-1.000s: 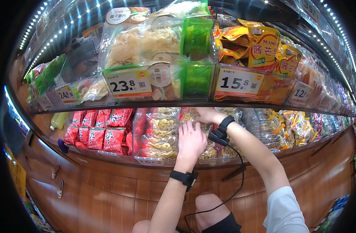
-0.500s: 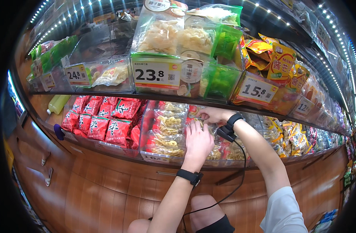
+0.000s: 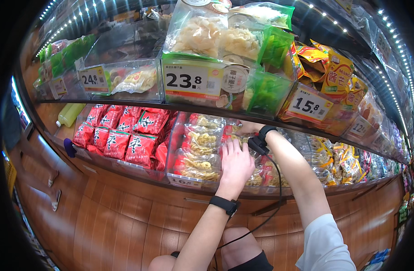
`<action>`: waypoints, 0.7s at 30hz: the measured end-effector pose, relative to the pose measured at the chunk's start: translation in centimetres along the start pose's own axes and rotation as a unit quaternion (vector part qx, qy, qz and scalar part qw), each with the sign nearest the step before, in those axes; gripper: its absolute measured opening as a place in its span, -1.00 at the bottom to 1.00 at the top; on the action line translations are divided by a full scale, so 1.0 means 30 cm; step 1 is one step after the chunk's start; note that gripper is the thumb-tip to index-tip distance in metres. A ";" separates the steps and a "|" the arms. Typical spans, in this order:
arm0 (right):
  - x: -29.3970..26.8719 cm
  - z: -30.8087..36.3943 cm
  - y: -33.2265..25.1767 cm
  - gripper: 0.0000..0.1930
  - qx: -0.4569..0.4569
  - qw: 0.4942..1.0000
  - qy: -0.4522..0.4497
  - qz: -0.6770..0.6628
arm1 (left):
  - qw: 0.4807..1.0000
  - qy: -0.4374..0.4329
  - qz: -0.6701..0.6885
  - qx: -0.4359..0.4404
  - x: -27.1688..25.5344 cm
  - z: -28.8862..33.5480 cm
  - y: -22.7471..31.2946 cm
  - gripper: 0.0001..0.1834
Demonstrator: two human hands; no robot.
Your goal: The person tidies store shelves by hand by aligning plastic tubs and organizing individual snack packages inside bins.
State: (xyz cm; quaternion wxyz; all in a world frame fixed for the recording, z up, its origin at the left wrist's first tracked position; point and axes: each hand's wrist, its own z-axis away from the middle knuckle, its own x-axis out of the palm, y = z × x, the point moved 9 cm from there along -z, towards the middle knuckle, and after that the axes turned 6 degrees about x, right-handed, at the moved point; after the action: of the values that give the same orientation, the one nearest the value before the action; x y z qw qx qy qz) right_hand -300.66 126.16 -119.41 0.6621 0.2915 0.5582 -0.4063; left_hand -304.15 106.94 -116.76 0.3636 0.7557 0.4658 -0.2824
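Clear packets of dried banana-like chips [image 3: 199,149] with red ends fill a transparent bin on the lower shelf. Over the packets at its right side lies my left hand [image 3: 237,163], fingers stretched out and palm down. My right hand [image 3: 249,128] reaches in behind it, beneath the upper shelf's edge. Its fingers are hidden there, so what they touch does not show. A black device with a cable [image 3: 258,145] is strapped at my right wrist, and a black band [image 3: 224,205] circles my left.
Red packets [image 3: 119,140] fill the bin on the left, with yellow-green bottles [image 3: 70,114] beyond it. The upper shelf's edge [image 3: 207,108] overhangs the lower bins; bags of pale chips [image 3: 200,36] stand above. At the far left a person's sandalled foot [image 3: 56,200] is on the wooden floor.
My right hand has gone deeper under the upper shelf, and its fingers have passed out of sight. My left hand stays over the packets. The shelves sit slightly further right in view.
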 end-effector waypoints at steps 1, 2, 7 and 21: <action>-0.002 -0.007 0.003 -0.58 -0.004 1.000 -0.003 -0.005 | 1.000 0.006 0.000 0.004 -0.002 -0.003 0.002 -0.55; -0.001 -0.010 0.009 -0.58 -0.005 1.000 -0.007 -0.010 | 1.000 0.011 0.001 0.008 -0.003 -0.008 0.006 -0.54; -0.014 -0.010 0.026 -0.59 -0.018 0.999 -0.017 -0.038 | 1.000 -0.007 0.011 0.010 0.011 -0.023 0.020 -0.52; -0.267 0.614 0.184 -0.47 -0.104 0.976 0.151 -0.115 | 0.995 0.057 0.010 0.087 -0.062 -0.102 0.096 -0.66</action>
State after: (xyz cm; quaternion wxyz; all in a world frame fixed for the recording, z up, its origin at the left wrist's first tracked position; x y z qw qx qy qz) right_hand -287.00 115.16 -108.14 0.5454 0.2132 0.7209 -0.3708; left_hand -302.04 107.64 -112.74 0.2725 0.8040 0.4514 -0.2748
